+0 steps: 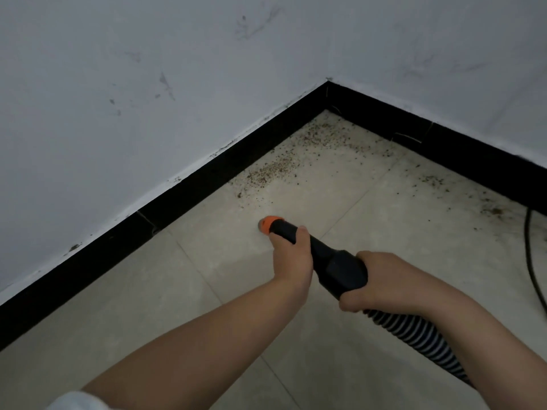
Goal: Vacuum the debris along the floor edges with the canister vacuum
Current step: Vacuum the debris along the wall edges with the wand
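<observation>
Debris (299, 149) in skirting (207, 179) corner, cable (531, 253) at right, beyond nozzle (268, 224).

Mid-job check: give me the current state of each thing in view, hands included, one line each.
Black vacuum nozzle with orange tip: lowered to the floor, short of the debris.
Brown crumb debris: uncollected, spread into the corner.
Striped ribbed hose: trailing behind the right hand.
Left hand: gripping the nozzle tube.
Right hand: gripping the handle.
Black cable: lying by the right skirting.
</observation>
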Tool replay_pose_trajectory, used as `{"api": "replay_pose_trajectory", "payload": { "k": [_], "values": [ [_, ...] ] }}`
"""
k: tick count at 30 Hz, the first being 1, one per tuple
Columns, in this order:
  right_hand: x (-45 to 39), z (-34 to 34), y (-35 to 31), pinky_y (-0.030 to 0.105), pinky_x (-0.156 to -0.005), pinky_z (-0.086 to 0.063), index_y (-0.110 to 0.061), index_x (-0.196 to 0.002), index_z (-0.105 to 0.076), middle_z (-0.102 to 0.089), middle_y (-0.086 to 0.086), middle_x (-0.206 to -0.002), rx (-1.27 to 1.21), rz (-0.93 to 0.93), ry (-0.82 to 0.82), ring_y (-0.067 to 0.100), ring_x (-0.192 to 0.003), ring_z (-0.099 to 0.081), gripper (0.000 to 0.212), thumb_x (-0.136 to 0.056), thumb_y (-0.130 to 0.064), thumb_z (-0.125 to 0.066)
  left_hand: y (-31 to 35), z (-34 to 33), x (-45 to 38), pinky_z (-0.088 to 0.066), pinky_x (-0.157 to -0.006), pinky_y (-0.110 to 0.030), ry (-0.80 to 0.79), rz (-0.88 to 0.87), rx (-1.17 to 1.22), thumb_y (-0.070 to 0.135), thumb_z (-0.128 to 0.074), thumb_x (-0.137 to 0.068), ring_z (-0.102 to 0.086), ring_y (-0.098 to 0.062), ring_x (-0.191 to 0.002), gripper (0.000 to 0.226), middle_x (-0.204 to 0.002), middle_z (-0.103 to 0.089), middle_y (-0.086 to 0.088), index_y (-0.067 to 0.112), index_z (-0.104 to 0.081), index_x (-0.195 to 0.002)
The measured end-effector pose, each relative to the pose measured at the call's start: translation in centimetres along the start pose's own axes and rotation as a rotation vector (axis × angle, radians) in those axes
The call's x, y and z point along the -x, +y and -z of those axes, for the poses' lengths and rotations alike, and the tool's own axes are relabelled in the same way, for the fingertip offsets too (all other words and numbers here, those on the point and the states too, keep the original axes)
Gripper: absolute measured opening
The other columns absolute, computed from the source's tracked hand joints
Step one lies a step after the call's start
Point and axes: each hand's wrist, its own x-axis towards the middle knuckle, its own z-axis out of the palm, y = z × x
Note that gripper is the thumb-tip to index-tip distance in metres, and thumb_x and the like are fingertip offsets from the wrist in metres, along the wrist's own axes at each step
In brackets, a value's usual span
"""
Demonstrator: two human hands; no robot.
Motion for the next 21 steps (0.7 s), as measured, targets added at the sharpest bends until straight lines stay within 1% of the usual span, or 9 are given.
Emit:
{"api": "replay_pose_trajectory", "payload": {
  "k": [2,4,7,10,15,18,19,21],
  "values": [
    [0.2,0.4,0.0,0.022,-0.059,-0.049,-0.019,-0.084,-0.052,-0.06,-0.003,-0.081,-0.008,-0.018,0.006,0.008,-0.066,-0.058,0.031,-0.066,-0.03,-0.075,0.4,-0.7,0.1,-0.042,-0.102,-0.042,0.001,0.019,0.004,0.03,-0.039,-0.098,-0.051,-0.03,-0.117,0.055,-0.133,-0.048,-0.013,0.014,-0.018,-0.146],
    [-0.2,0.5,-0.4,0.021,-0.061,-0.049,-0.021,-0.083,-0.052,-0.06,-0.006,-0.079,0.022,-0.017,0.017,0.005,-0.065,-0.058,0.03,-0.069,-0.035,-0.075,0.6,-0.7,0.0,-0.043,-0.1,-0.037,0.015,0.029,0.028,0.03,-0.04,-0.098,-0.051,-0.03,-0.118,0.057,-0.134,-0.047,-0.013,0.014,-0.015,-0.148],
    [-1.6,0.1,-1.9,0.027,-0.068,-0.054,-0.021,-0.085,-0.054,-0.063,-0.003,-0.081,0.035,-0.024,0.016,0.006,-0.063,-0.059,0.033,-0.069,-0.039,-0.076,1.1,0.5,-1.0,-0.042,-0.095,-0.034,0.067,0.024,0.063,0.029,-0.041,-0.098,-0.05,-0.03,-0.119,0.06,-0.137,-0.045,-0.012,0.014,-0.012,-0.149],
    [-3.3,-0.9,-4.1,0.027,-0.064,-0.054,-0.019,-0.083,-0.055,-0.065,-0.002,-0.075,-0.002,-0.001,0.012,0.004,-0.053,-0.058,0.028,-0.07,-0.034,-0.076,1.7,2.7,-2.9,-0.043,-0.094,-0.035,0.109,0.031,0.116,0.029,-0.043,-0.097,-0.05,-0.03,-0.119,0.062,-0.138,-0.043,-0.012,0.015,-0.011,-0.149],
    [-6.6,-2.5,-7.8,0.032,-0.064,-0.055,-0.012,-0.086,-0.058,-0.065,0.005,-0.078,-0.085,0.0,0.013,0.013,-0.055,-0.058,0.03,-0.07,-0.031,-0.076,2.8,6.2,-5.7,-0.045,-0.088,-0.034,0.166,0.021,0.226,0.027,-0.047,-0.096,-0.053,-0.029,-0.112,0.058,-0.132,-0.049,-0.011,0.016,-0.022,-0.147],
    [-7.9,-3.7,-8.9,0.028,-0.057,-0.054,-0.01,-0.084,-0.06,-0.063,0.003,-0.07,-0.113,0.018,0.013,0.01,-0.047,-0.057,0.029,-0.071,-0.03,-0.075,3.1,7.7,-6.9,-0.046,-0.094,-0.037,0.202,0.015,0.248,0.028,-0.049,-0.095,-0.052,-0.03,-0.115,0.059,-0.135,-0.048,-0.012,0.014,-0.023,-0.146],
    [-8.1,-4.2,-9.2,0.029,-0.056,-0.054,-0.009,-0.084,-0.059,-0.063,0.003,-0.069,-0.133,0.026,0.018,0.011,-0.047,-0.057,0.028,-0.071,-0.029,-0.075,3.1,8.2,-7.1,-0.046,-0.095,-0.037,0.212,0.011,0.237,0.028,-0.049,-0.095,-0.052,-0.03,-0.115,0.058,-0.134,-0.048,-0.012,0.013,-0.025,-0.145],
    [-8.4,-4.9,-9.3,0.033,-0.06,-0.055,-0.007,-0.087,-0.059,-0.063,0.006,-0.071,-0.176,0.035,0.041,0.016,-0.051,-0.058,0.03,-0.071,-0.027,-0.075,3.0,8.8,-7.3,-0.046,-0.092,-0.036,0.22,-0.009,0.214,0.026,-0.049,-0.095,-0.054,-0.029,-0.113,0.054,-0.131,-0.05,-0.013,0.011,-0.03,-0.143]
  ]
}}
